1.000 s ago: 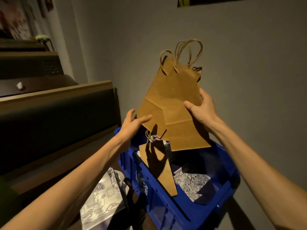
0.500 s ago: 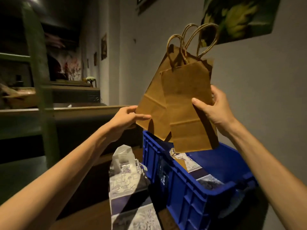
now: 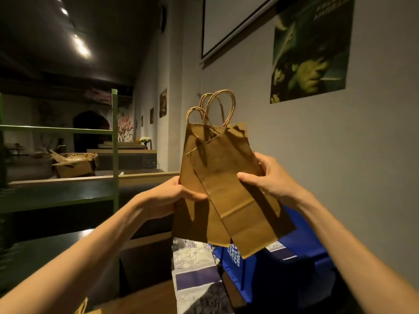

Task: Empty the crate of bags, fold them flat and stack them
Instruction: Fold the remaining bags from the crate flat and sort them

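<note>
2 flat brown paper bags are held up in the air in front of a grey wall (image 3: 317, 155), above and a little to the left of the blue crate (image 3: 294, 264). The front bag (image 3: 229, 193) tilts with its bottom edge swung to the right, and it overlaps the back bag (image 3: 192, 214), which hangs straighter behind it on the left. Both have twisted paper handles (image 3: 221, 109) standing up at the top. The left hand (image 3: 167, 198) grips the left edge of the back bag, thumb lying across its face and the other fingers curled out of sight behind the paper. The right hand (image 3: 269, 177) grips the right edge of the front bag, thumb pressed flat on the front and fingers wrapped round the back. Inside the crate, at its far side, a bit of a printed bag (image 3: 275, 247) shows, mostly hidden by the brown ones. Just left of the crate, touching its side, a white and purple patterned bag (image 3: 195, 268) lies on a wooden surface (image 3: 145, 300). A green poster (image 3: 310, 48) hangs on the wall up right, and a green shelf frame (image 3: 115, 143) stands at left with an open cardboard box (image 3: 74, 166) behind it.
</note>
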### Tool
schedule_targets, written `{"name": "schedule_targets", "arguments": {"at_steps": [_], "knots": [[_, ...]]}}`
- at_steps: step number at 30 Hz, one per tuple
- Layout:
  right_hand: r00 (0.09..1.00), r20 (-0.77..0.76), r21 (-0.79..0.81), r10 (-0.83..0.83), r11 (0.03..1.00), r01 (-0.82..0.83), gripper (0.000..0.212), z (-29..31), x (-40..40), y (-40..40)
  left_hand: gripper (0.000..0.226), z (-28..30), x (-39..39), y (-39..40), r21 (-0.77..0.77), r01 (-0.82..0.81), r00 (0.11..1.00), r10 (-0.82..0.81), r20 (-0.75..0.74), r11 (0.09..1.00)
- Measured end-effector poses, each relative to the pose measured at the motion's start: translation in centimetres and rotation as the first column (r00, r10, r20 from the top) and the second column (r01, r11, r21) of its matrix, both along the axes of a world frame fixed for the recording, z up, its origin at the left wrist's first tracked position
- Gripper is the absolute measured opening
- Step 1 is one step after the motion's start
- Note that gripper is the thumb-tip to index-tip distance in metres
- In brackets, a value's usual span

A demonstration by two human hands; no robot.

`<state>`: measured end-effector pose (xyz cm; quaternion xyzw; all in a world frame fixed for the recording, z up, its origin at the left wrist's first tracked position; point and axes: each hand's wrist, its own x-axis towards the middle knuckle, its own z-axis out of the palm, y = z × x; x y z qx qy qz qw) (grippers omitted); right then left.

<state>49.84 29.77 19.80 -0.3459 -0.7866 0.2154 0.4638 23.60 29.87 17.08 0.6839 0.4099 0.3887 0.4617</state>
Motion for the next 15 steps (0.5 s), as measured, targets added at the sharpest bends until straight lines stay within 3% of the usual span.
{"name": "schedule_targets", "arguments": {"at_steps": [2, 7, 11, 15], "knots": [[1.0, 0.009, -0.015, -0.02, 1.0, 0.02, 0.044, -0.4, -0.6, 0.1, 0.038, -0.8, -0.1, -0.4, -0.009, -0.024, 0.999, 0.024, 0.041, 1.0], [0.993, -0.042, 0.062, -0.114, 0.991, 0.117, 0.028, -1.5, -1.4, 0.6, 0.04, -2.6, -0.8, -0.5, 0.004, -0.121, 0.988, 0.12, 0.096, 0.993], [0.93, -0.274, 0.033, -0.245, 0.964, 0.264, 0.024, -1.9, -0.3, 1.7, 0.042, -3.3, -1.4, -0.6, -0.037, -0.245, 0.935, 0.247, 0.254, 0.969], [0.8, -0.577, -0.162, -0.168, 0.983, 0.089, 0.024, -2.2, 1.4, 1.3, 0.044, -4.1, -2.6, -0.9, -0.04, -0.36, 0.868, 0.35, 0.353, 0.932]]}}
